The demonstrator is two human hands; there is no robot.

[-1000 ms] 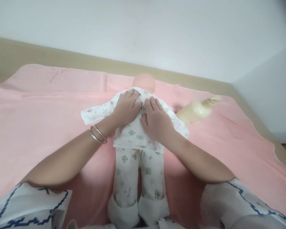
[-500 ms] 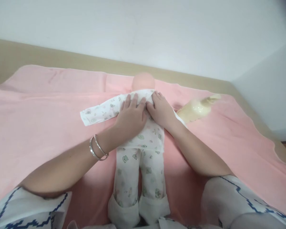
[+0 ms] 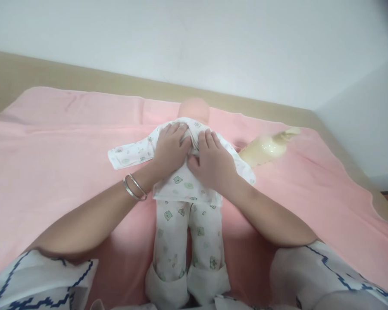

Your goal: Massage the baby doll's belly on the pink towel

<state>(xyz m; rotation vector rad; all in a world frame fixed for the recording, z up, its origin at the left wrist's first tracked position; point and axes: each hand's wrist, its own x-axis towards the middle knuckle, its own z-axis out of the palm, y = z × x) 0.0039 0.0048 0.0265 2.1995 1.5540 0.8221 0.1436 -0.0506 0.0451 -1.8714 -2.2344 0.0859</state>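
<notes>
A doll lies stretched out with its bald pink head (image 3: 194,110) away from me. It wears a white baby shirt (image 3: 181,183) printed with small green animals, and matching trousers (image 3: 172,224) with turned-up white cuffs. My left hand (image 3: 172,148) rests on the left side of the shirt's chest, fingers extended. Beside it, my right hand (image 3: 213,161) lies flat on the right side, fingers stretched toward the neck. Cloth is bunched into folds between the two hands. The left sleeve (image 3: 129,154) reaches out sideways; the right one is partly hidden behind my forearm.
A pale yellow pump bottle (image 3: 267,150) lies on its side to the right of the doll. Everything rests on a pink blanket (image 3: 67,172) over a beige surface (image 3: 84,77). A white wall (image 3: 181,43) rises behind.
My left hand has shifted a little left, and my right hand has come back toward me from the collar. The shirt now shows folds at the chest and more cloth on the right.
</notes>
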